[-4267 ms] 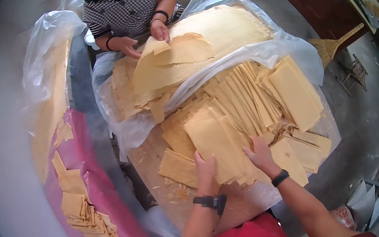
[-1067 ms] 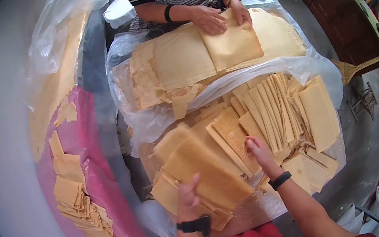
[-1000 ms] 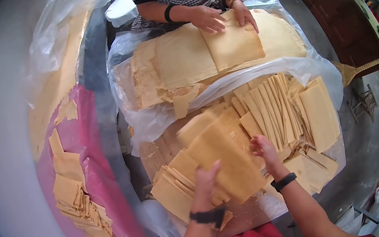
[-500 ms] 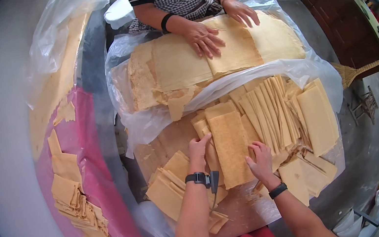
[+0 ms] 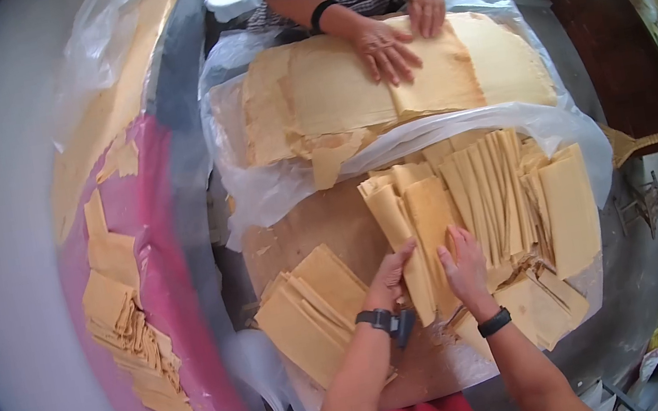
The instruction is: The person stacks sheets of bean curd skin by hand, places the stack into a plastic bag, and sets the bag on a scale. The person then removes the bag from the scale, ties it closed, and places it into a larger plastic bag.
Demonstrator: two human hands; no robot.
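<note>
My left hand [image 5: 393, 276] is wrapped round the lower left edge of a folded tan sheet [image 5: 395, 225], which stands tilted at the table's middle. My right hand [image 5: 465, 266] has its fingers closed on the right edge of a darker tan sheet [image 5: 431, 215] beside it. Right of my hands lies a row of folded sheets [image 5: 491, 193], with flatter ones [image 5: 568, 210] beyond. A fanned stack [image 5: 316, 311] rests left of my left wrist.
Across the table [image 5: 298, 229], a co-worker's hands [image 5: 386, 52] press on a wide pile of sheets [image 5: 345, 87] with plastic film [image 5: 267, 194] around it. More sheets [image 5: 118, 312] lie on pink plastic [image 5: 161, 206] at left.
The sheets between my hands are lifted and folded inward, and my hands have closed in on their edges. The co-worker's hands have shifted on the pile. The view has moved slightly.
</note>
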